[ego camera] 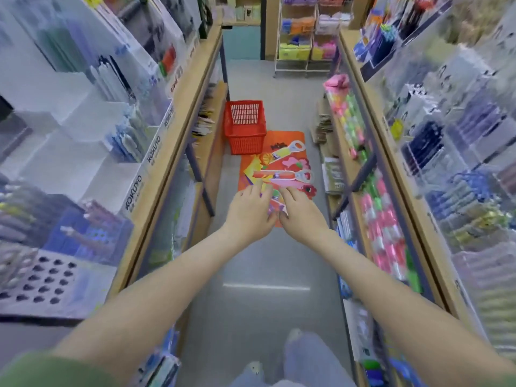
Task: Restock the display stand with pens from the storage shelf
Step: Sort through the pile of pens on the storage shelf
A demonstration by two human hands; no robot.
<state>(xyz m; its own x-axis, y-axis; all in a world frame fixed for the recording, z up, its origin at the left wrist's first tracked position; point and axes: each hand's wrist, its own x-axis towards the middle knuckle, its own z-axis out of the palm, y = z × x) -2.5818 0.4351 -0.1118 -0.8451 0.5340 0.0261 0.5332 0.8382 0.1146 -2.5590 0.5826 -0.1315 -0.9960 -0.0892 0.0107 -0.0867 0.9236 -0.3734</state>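
On both sides of the picture we see tall shelves. The left shelf (178, 129) and the right shelf (371, 113) run up toward the top. Both are smeared and blurry, and the picture edges cut off their outer parts. Pens (122, 141) stand in clear boxes on the left shelf. More pens fill the right one, but they are too blurry to tell apart. At the lower left sits a grey stand with holes (50, 280), and its left side is cut off.

Between the shelves is the grey floor (265, 261). In the middle of it lies an orange mat (284, 152). A red basket (245, 127) stands at the mat's upper left corner.

Our left hand (248, 213) and right hand (303, 213) reach out side by side over the near end of the mat and hide it. Pink and purple bits show between the fingers. We cannot tell if they are pens we hold or just the mat's picture, so we cannot tell if either hand grips anything.
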